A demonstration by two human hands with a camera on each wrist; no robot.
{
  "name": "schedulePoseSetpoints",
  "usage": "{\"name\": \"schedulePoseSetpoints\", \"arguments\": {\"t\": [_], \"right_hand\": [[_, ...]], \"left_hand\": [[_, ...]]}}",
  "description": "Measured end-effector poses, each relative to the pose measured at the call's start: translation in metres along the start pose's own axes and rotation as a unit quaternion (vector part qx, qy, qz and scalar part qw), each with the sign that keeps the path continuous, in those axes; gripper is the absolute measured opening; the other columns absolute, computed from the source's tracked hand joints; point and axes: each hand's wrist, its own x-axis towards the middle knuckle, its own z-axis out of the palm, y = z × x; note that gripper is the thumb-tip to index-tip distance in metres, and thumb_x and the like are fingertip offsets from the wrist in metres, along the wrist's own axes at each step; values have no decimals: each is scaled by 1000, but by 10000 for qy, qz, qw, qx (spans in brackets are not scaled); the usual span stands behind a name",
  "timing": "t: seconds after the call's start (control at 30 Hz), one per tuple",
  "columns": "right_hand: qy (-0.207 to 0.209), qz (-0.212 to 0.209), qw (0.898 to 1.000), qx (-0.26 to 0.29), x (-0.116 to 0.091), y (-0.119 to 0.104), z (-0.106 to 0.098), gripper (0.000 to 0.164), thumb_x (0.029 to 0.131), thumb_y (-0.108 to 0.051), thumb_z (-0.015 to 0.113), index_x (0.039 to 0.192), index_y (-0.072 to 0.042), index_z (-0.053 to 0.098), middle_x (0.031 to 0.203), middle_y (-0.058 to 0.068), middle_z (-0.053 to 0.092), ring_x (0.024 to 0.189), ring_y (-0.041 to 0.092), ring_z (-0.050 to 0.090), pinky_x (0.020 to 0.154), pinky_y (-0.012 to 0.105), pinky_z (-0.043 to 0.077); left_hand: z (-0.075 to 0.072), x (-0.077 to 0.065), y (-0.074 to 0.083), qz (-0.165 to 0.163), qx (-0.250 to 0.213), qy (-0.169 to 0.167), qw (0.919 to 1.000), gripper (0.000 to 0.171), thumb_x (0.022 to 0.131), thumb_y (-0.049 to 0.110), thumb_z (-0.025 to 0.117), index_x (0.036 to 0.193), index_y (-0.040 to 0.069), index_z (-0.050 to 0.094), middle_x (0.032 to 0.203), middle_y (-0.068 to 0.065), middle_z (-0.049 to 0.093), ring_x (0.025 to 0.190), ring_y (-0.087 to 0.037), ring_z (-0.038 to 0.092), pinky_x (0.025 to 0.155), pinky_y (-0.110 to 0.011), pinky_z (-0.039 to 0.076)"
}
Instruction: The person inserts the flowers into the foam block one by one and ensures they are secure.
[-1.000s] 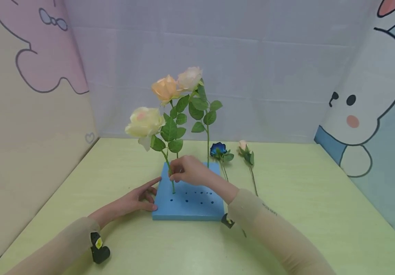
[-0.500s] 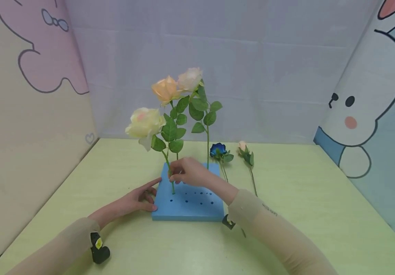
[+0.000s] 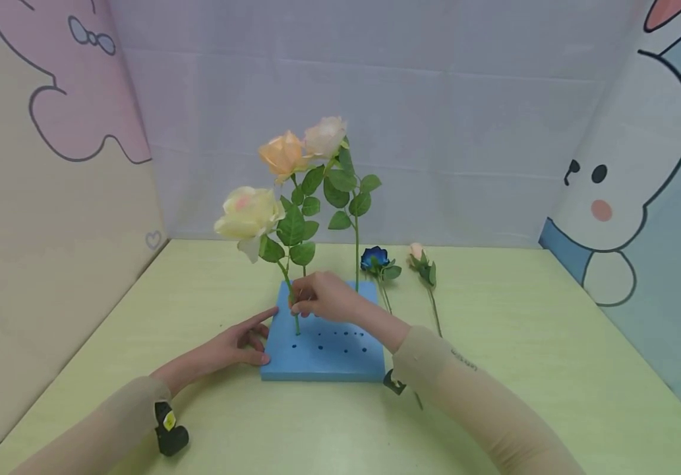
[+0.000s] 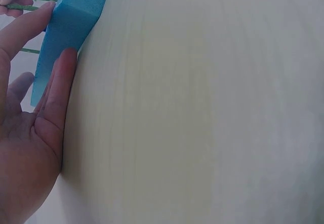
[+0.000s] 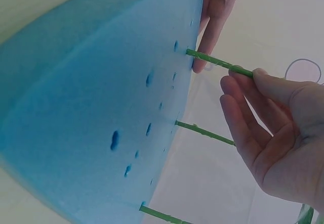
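Note:
A blue foam board (image 3: 328,367) with several small holes lies flat in the middle of the table. The right hand (image 3: 329,297) pinches the green stem (image 5: 215,61) of a pale yellow rose (image 3: 248,212) between thumb and fingertips. This stem's lower end meets the board's surface near the left side, and the rose leans left. Against the board's left edge rests the left hand (image 3: 236,343), its fingers extended; the left wrist view shows fingertips touching the blue side. Behind the right hand, an orange rose (image 3: 282,156) and a pale pink rose (image 3: 324,137) stand upright in the board.
To the board's right, a blue rose (image 3: 374,258) and a small peach rosebud (image 3: 421,262) lie on the light green table (image 3: 512,330). The right forearm passes over part of their stems. A pale curtain (image 3: 376,86) hangs behind the table, with cartoon-printed sheets at both sides.
The view shifts very slightly. Both hands, the yellow rose and the board keep their places.

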Motion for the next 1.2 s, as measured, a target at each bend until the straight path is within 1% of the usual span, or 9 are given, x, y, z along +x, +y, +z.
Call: {"name": "schedulePoseSetpoints", "arguments": {"t": [0.23,0.4,0.5,0.63,0.77,0.9,1.03,1.13,1.2], "right_hand": [[5,6,10000,42,-1,1,1,7,94,-13,66,88,-10,67,89,13,76,83,26,72,64,22,49],[-21,54,9999,99,-2,-1,0,6,95,-14,66,90,-10,68,91,13,76,84,27,72,64,22,49],[9,48,10000,56,-3,-2,1,6,95,-13,65,90,-10,67,91,11,76,84,25,72,64,22,49],[41,55,10000,34,-3,-3,2,5,95,-13,65,91,-11,66,90,9,76,84,24,72,66,23,49],[82,96,9998,166,-5,-4,2,5,95,-13,66,93,-10,68,90,8,76,86,27,72,66,23,49],[158,111,9996,202,-6,-3,3,5,94,-13,67,94,-9,69,90,7,76,85,24,73,68,23,51],[176,212,9996,108,-6,-2,5,12,93,-14,68,104,-10,70,96,5,77,89,16,73,74,24,53],[191,311,9993,87,-8,-3,5,26,93,-15,68,118,-9,67,109,5,75,100,17,72,83,29,56],[221,352,9991,95,-10,-4,6,34,93,-15,68,126,-9,63,118,7,72,109,20,70,89,33,55]], "left_hand": [[0,-1,1,52,28,5,10000,91,89,24,73,160,17,16,132,-22,45,104,-21,55,85,-25,51],[0,-2,2,-20,39,45,10000,91,89,24,74,160,19,17,133,-21,46,105,-22,55,86,-26,51],[1,-3,3,-31,49,41,10000,91,89,24,74,160,19,17,133,-21,47,105,-23,55,86,-26,50],[1,-4,4,72,46,7,10000,91,89,23,73,160,17,16,133,-23,46,104,-23,55,85,-26,51],[1,-4,5,75,30,11,10000,91,89,23,73,160,16,16,133,-23,46,103,-22,55,84,-25,51],[1,-3,5,101,20,8,9999,91,89,22,73,160,16,16,132,-22,46,103,-22,55,84,-25,52],[0,-3,4,166,-2,-20,9999,91,89,21,73,159,15,16,132,-24,46,103,-23,55,83,-26,52],[0,-2,3,199,-20,-31,9998,91,89,20,73,159,15,16,133,-24,45,103,-23,55,83,-25,52],[0,-2,1,223,-6,-22,9997,90,89,20,73,159,14,17,132,-25,46,102,-23,55,83,-25,52]]}}
